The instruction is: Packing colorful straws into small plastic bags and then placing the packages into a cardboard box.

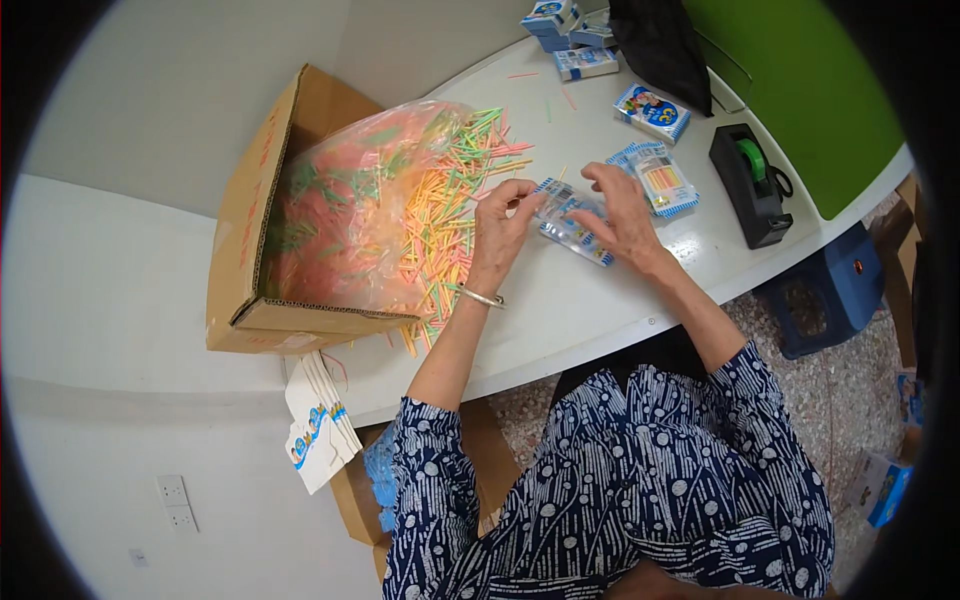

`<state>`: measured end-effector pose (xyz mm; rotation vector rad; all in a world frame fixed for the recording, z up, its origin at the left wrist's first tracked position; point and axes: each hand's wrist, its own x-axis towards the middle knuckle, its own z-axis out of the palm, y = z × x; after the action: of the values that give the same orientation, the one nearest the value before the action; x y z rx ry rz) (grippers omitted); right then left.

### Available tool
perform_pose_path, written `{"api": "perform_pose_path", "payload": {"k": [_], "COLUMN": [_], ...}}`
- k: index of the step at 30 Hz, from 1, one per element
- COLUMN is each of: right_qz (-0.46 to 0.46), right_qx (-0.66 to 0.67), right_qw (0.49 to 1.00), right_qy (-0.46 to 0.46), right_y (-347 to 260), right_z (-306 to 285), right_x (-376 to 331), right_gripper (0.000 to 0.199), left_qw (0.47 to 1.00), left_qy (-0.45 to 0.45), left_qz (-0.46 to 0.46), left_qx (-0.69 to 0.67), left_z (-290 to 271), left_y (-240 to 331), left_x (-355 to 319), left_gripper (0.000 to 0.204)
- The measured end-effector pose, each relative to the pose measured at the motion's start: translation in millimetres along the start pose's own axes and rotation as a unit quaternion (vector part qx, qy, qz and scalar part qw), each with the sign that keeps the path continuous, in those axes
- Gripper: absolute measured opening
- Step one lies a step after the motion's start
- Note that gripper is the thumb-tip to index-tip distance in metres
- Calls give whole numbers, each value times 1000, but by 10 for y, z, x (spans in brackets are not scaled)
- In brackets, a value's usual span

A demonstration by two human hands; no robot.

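My left hand (497,235), with a bracelet at the wrist, pinches the left edge of a small clear packet (572,226) with blue-striped ends. Over the right side of this packet is my right hand (630,220), thumb and fingers apart, the thumb at the packet's surface. Whether any sticks lie inside that packet I cannot make out. Just beyond my right hand lie blue-and-white packets (668,182), the top one showing pastel sticks through its window. Left of my left hand, a heap of thin pink, yellow and green sticks (435,240) spreads over the white table (560,310).
A tipped cardboard box (235,235) with a plastic bag (350,200) of sticks stands at the left. Small blue-and-white boxes (653,112), a black bag (665,45) and a tape dispenser (750,190) occupy the far and right sides. A blue stool (830,290) is below the right edge.
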<state>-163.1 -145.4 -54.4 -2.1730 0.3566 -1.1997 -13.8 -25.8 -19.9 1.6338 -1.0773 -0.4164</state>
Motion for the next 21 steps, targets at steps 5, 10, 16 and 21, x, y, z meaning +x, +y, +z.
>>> {"api": "perform_pose_path", "payload": {"k": [5,10,16,21], "right_qz": [154,225,180,184], "right_qx": [181,225,225,241], "right_qw": [956,924,930,915], "right_qy": [-174,-211,-229,-267], "right_y": [-206,-299,-375,-414], "right_z": [-133,-168,-172,-120], "right_x": [66,84,74,55], "right_gripper": [17,22,22,25], "left_qw": [1000,982,965,954], "left_qy": [11,10,35,42], "left_qz": [16,62,109,108], "left_qx": [11,176,237,277], "left_z": [-90,-74,-133,-206], "left_y": [148,353,298,283], "left_x": [-220,-339,-428,-534], "left_gripper": [15,11,10,10]}}
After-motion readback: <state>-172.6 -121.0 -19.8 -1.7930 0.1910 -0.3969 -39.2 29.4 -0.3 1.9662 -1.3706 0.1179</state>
